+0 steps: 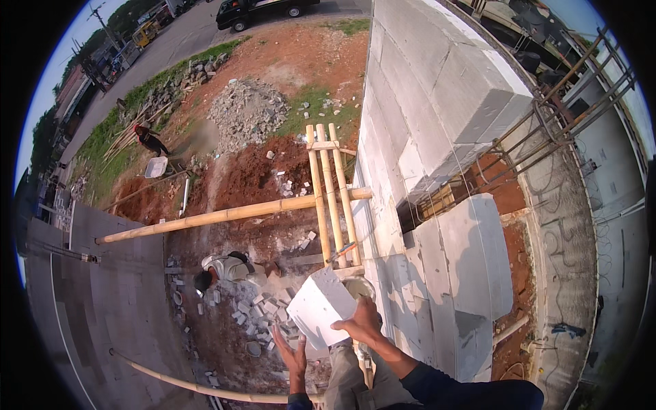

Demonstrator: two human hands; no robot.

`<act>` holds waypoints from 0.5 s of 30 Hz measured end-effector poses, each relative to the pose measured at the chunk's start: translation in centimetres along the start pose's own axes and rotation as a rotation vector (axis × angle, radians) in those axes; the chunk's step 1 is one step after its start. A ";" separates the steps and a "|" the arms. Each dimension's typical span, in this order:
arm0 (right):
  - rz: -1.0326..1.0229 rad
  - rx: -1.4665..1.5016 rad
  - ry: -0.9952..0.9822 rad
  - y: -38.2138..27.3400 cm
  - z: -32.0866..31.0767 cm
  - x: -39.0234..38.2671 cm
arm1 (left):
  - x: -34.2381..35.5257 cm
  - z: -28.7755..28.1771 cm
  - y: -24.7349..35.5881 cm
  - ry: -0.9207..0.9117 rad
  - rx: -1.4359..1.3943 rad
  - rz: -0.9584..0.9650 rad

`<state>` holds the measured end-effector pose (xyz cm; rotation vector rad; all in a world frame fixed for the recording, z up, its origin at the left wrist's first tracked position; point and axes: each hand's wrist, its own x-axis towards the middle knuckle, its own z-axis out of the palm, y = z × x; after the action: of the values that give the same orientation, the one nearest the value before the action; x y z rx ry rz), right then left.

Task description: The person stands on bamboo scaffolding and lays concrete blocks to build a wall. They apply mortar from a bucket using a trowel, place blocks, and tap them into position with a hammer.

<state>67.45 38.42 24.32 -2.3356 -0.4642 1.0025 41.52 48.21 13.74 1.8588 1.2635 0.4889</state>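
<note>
White block [320, 306] — right hand [362, 322] gripping it, left hand [292, 355] spread just beside.

wearer's hands [362, 322]: 2 | held block [318, 304]: 1 | parallel poles [332, 171]: 3 | people below [229, 268]: 2 | wheelbarrow [156, 167]: 1 | black truck [239, 15]: 1

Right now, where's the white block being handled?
Head view, lower middle: the white block is in the grip of the right hand, left hand by its lower left, three bamboo poles just above in frame.
</note>
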 end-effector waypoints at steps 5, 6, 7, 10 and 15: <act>-0.103 0.119 -0.136 -6.9 -13.1 -13.0 | 9.5 -7.9 13.4 -1.114 -0.323 -0.143; -0.079 0.119 -0.172 -8.5 -15.8 -15.0 | 9.6 -8.3 15.1 -1.099 -0.408 -0.103; -0.146 0.196 -0.135 -8.4 -17.6 -16.7 | 9.5 -7.9 17.3 -1.105 -0.494 -0.054; -0.244 -0.005 -0.012 -10.5 -22.9 -20.6 | 9.2 -6.7 20.5 -1.187 -0.674 -0.036; -0.617 0.412 0.381 -9.8 -25.7 -27.6 | 6.4 -2.5 24.6 -1.051 -1.123 -0.036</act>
<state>67.39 23.22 60.18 -1.7769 -0.6875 0.3110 56.79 50.93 34.05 0.8387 0.1640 0.0755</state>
